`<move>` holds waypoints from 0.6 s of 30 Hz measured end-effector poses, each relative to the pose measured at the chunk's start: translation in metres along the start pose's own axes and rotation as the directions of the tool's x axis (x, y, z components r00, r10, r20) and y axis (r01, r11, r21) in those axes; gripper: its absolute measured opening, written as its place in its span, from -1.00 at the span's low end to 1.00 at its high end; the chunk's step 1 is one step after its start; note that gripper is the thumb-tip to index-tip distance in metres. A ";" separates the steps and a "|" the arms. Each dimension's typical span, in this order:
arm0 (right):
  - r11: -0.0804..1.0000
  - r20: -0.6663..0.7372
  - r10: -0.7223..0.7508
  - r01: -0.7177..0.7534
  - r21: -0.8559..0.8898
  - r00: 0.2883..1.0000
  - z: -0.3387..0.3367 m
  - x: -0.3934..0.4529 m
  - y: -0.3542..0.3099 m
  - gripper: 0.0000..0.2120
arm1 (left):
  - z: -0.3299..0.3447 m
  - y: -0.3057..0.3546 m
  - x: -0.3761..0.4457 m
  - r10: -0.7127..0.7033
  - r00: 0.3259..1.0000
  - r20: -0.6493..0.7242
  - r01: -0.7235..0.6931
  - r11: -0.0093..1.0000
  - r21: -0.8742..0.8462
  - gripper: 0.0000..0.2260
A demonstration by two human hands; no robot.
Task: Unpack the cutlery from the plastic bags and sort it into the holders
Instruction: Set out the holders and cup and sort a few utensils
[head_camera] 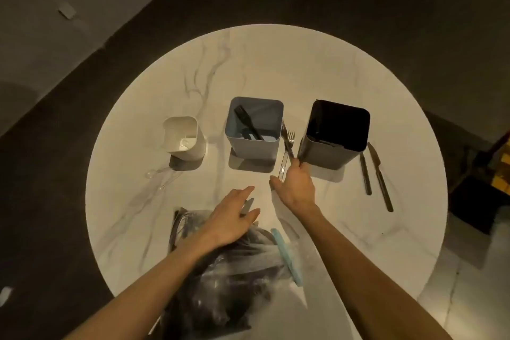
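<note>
My right hand (296, 186) holds a bunch of forks (288, 143), its fingers curled round the handles, in the gap between the grey holder (255, 134) and the black holder (335, 141). A black fork leans inside the grey one. My left hand (230, 219) lies flat, fingers spread, on the plastic bag (220, 279) of dark cutlery near me. The white holder (183, 136) stands to the left. Two knives (380, 176) lie on the round counter (276, 63) beside the black holder.

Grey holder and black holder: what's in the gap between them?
Head view: between the grey holder and black holder is a metal fork, tines pointing away, held with a clear utensil by the right hand.
</note>
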State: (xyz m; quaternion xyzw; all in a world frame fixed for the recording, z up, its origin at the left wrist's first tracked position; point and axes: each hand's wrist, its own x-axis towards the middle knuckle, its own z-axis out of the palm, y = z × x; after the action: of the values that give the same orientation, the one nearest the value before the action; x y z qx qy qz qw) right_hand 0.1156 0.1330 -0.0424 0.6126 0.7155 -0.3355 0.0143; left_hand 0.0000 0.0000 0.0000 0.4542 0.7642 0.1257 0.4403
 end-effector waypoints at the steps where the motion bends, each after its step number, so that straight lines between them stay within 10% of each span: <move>1: 1.000 -0.010 0.010 -0.010 -0.002 1.000 0.004 0.006 -0.001 -0.38 | 0.002 -0.002 0.002 -0.007 1.000 -0.002 0.007 1.000 -0.009 -0.48; 9: 0.996 0.068 0.089 -0.090 0.009 0.994 0.010 0.021 0.001 -0.81 | 0.006 -0.015 0.012 -0.024 1.000 -0.010 0.024 0.999 0.035 -0.62; 18: 0.978 0.328 0.175 -0.203 0.052 0.928 0.001 0.015 0.031 -0.72 | 0.009 0.006 0.033 -0.030 0.999 -0.017 0.028 0.996 -0.090 -0.74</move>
State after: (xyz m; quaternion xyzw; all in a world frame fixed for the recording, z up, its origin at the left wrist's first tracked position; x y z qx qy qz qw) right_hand 0.1390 0.1463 -0.0641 0.6158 0.6262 -0.4582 0.1369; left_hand 0.0034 0.0276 -0.0199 0.4218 0.7684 0.1576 0.4548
